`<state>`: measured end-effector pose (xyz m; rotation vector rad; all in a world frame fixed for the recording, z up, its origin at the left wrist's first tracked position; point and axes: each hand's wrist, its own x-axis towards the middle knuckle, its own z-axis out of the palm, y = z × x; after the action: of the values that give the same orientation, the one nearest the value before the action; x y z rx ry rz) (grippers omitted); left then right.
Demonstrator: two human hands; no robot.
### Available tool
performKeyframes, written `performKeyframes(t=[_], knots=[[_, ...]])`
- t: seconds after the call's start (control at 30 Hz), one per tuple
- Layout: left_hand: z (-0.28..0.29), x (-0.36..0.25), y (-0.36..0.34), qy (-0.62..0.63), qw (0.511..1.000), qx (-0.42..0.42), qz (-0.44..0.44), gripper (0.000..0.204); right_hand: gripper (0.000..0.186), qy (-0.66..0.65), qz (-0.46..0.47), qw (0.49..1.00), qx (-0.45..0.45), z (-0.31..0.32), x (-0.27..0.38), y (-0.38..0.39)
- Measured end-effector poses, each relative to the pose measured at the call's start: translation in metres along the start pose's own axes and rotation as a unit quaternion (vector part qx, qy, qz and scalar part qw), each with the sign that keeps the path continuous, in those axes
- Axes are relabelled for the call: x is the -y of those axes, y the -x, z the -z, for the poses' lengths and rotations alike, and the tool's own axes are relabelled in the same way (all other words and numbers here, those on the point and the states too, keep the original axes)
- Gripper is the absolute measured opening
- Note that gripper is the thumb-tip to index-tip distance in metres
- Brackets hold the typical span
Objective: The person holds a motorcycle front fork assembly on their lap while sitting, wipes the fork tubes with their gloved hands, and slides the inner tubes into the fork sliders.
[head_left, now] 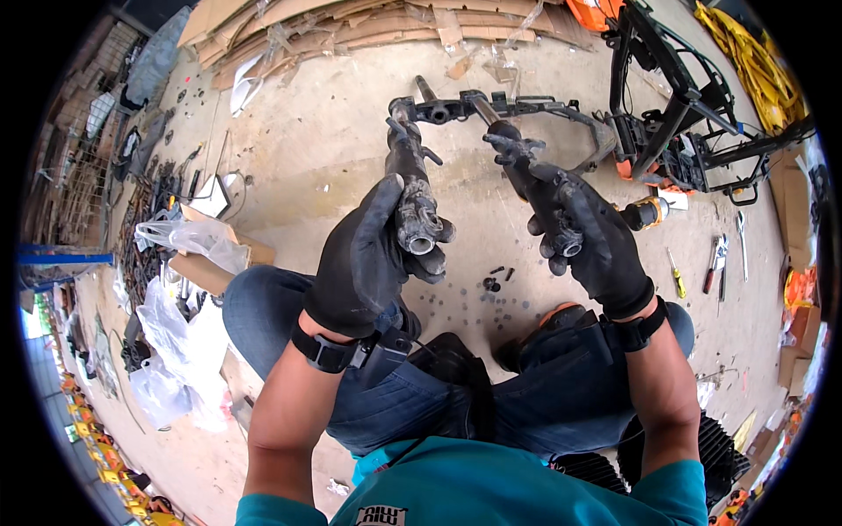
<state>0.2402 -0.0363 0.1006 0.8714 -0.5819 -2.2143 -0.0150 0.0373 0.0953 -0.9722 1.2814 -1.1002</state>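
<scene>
- Evidently, the step in hand is holding a two-legged metal fork (406,156) up above the floor (307,180).
- Left hand (358,259) and right hand (605,245), apart, each clamp one fork leg.
- Next move likely calls for both shifting together.

Pale floor (307,145) is spreading beneath the left hand (361,254); a blue beam (66,259) is running farther left, flattened cardboard (351,22) is lying beyond.

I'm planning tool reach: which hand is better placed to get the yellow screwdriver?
Probably the right hand: the screwdriver lies just to its right, while the left hand is farther away. Each hand grips a tube, so the right would likely need freeing first.
</scene>
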Motion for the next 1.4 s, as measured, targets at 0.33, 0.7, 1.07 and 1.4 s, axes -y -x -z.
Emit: performKeyframes(t=[0.33, 0.7, 1.07, 1.4], knots=[[0.0023, -0.0011, -0.0074, 0.016, 1.0, -0.001, -0.015, 0.052, 0.042, 0.011, 0.036, 0.999, -0.021, -0.0012, -0.0064, -0.0056], [0.0042, 0.0011, -0.0089, 0.035, 0.999, 0.014, -0.016, 0.051, 0.041, 0.025, 0.048, 0.998, -0.032, -0.0009, -0.0082, -0.0036], [0.0015, 0.0027, -0.009, 0.035, 0.999, 0.009, -0.027, 0.052, 0.041, 0.03, 0.056, 0.997, -0.036, -0.0016, -0.009, -0.0028], [0.0038, 0.0037, -0.0094, 0.047, 0.999, 0.008, -0.021, 0.052, 0.041, 0.039, 0.06, 0.997, -0.039, -0.0016, -0.0092, -0.0032]])
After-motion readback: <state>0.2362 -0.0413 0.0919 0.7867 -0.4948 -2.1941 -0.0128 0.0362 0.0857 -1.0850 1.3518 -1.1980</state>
